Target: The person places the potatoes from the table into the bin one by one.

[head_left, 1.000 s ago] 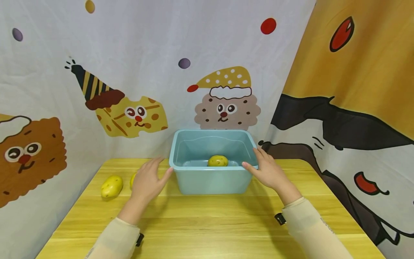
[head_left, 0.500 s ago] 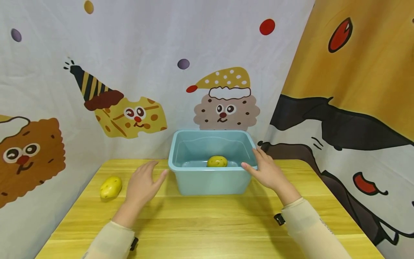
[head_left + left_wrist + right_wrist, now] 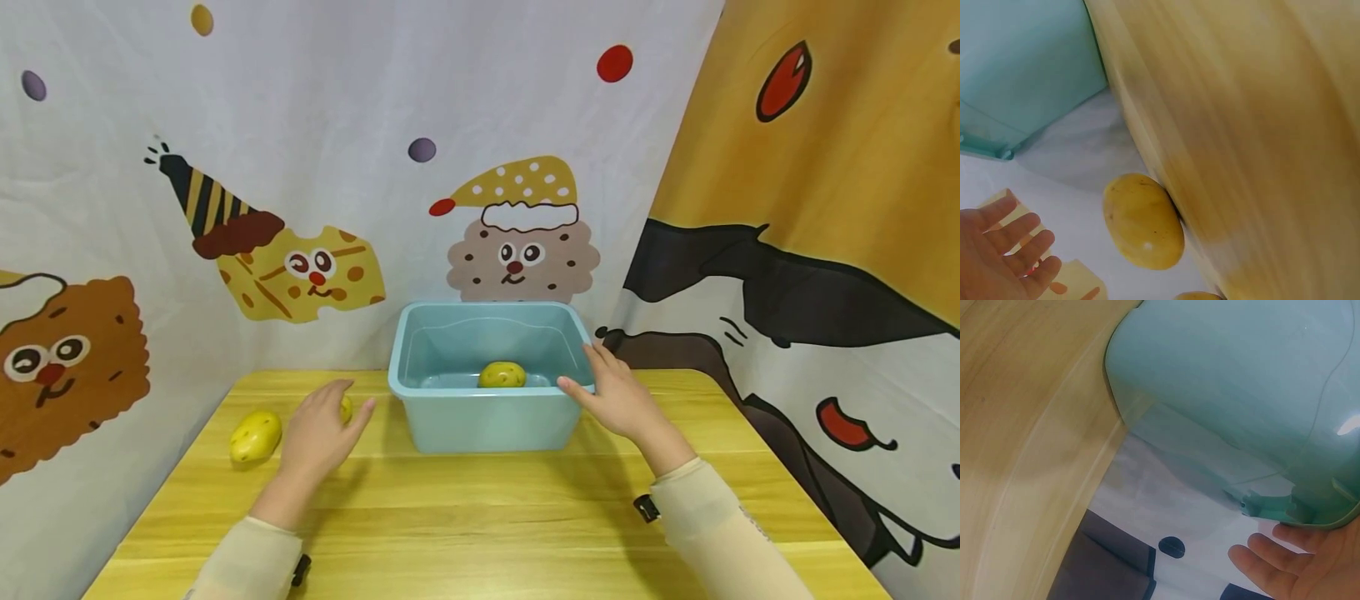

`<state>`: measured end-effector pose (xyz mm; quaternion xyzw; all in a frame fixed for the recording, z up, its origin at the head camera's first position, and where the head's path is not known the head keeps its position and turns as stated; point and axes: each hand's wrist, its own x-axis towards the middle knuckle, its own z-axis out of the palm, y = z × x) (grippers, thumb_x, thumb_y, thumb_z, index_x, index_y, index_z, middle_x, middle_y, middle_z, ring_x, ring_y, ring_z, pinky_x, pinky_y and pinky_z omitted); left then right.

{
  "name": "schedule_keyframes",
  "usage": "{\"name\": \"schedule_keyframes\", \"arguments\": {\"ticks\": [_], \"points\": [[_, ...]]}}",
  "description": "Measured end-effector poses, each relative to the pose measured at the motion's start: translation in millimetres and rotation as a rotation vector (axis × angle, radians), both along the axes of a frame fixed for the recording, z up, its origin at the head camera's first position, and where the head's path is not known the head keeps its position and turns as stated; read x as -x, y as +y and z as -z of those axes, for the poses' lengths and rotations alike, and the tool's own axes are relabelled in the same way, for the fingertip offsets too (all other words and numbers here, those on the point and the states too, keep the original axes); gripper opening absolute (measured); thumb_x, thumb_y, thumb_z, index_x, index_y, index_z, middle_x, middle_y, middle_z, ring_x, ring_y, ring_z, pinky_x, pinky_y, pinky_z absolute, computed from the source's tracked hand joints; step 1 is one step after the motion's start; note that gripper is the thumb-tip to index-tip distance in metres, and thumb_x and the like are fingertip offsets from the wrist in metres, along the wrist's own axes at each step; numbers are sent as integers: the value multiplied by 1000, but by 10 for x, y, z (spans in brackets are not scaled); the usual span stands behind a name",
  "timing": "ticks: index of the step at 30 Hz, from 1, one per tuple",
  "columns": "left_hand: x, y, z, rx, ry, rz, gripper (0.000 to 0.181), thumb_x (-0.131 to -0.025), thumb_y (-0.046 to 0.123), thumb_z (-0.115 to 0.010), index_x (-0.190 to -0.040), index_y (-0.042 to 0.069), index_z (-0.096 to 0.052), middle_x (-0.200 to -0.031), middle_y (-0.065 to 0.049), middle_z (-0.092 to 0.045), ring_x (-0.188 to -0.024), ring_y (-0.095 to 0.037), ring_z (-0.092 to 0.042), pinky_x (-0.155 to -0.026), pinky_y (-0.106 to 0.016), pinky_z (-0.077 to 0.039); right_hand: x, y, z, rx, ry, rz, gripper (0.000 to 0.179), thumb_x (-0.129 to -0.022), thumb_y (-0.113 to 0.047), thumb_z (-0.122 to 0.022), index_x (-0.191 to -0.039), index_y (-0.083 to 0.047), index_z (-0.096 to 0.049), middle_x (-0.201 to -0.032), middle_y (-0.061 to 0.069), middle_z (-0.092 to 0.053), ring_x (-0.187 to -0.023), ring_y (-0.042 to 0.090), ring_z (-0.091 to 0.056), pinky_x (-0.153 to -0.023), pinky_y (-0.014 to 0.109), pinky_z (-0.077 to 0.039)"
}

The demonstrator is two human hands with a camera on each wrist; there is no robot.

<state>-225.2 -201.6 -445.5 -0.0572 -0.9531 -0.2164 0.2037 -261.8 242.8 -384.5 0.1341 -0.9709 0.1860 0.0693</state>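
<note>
A light blue plastic bin [image 3: 487, 423] stands on the table, with one yellow potato [image 3: 502, 375] lying inside. My right hand [image 3: 615, 392] rests on the bin's right front corner, thumb at the front rim and the other fingers along the right side. Extended fingers [image 3: 1272, 556] show just beneath the rim in the right wrist view. Left of the bin, my left hand [image 3: 318, 433] hovers with fingers spread and holds nothing. Partly hidden behind it is a second potato [image 3: 346, 408], seen whole as a potato [image 3: 1143, 222] in the left wrist view. A third potato [image 3: 255, 437] lies farther left.
The wooden table [image 3: 480, 525] runs under everything, its back edge close to a white cloth [image 3: 315, 100] printed with cartoon figures. On the right hangs an orange, black and white part of the backdrop [image 3: 810, 167].
My left hand has drawn away from the bin's left side, moving left and slightly toward me. The middle potato now shows on its right. The right hand stays at the bin's corner.
</note>
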Motion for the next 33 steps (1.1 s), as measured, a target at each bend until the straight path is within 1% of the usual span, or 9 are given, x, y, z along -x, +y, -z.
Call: {"name": "schedule_keyframes", "arguments": {"ticks": [5, 11, 15, 21, 27, 33], "points": [[13, -47, 21, -3, -34, -17, 69, -101, 55, -47, -139, -3, -52, -140, -27, -54, -126, -48, -50, -104, -62, -38, -1, 3, 1, 3, 3, -2, 95, -96, -70, -42, -159, -2, -20, -163, 24, -17, -143, 52, -25, -106, 72, -29], [33, -90, 7, 3, -69, -30, 71, -101, 55, -46, -139, -5, -51, -140, -29, -52, -126, -50, -48, -104, -64, -37, 5, 6, 8, 2, 9, -4, 95, -96, -70, -42, -159, -1, -20, -164, 23, -16, -144, 51, -24, -106, 72, -29], [48, -124, 2, 5, -107, -40, 72, -101, 55, -45, -139, -6, -50, -141, -30, -51, -127, -51, -47, -104, -64, -37, -1, -2, -1, 2, 3, -4, 95, -96, -70, -42, -159, -1, -20, -163, 24, -16, -143, 51, -24, -106, 72, -30], [73, -182, -30, 5, -160, -45, 65, -101, 46, -51, -139, -7, -50, -141, -31, -50, -126, -53, -46, -103, -64, -38, -9, -11, -12, 0, 2, -3, 95, -96, -69, -42, -158, -1, -20, -163, 24, -17, -143, 51, -25, -106, 72, -30], [103, -228, -80, 15, -187, -26, 60, -100, 38, -55, -138, -8, -51, -138, -32, -52, -124, -53, -47, -102, -64, -39, 0, 0, 0, 1, 5, -2, 95, -96, -70, -42, -158, -1, -21, -163, 24, -16, -143, 51, -25, -106, 72, -30], [150, -268, -73, 13, -230, -9, 59, -100, 36, -55, -138, -9, -50, -138, -32, -51, -124, -54, -46, -103, -64, -38, 11, 7, 20, -1, 5, 0, 96, -96, -70, -42, -159, -2, -20, -164, 23, -16, -144, 51, -25, -106, 72, -30]]}}
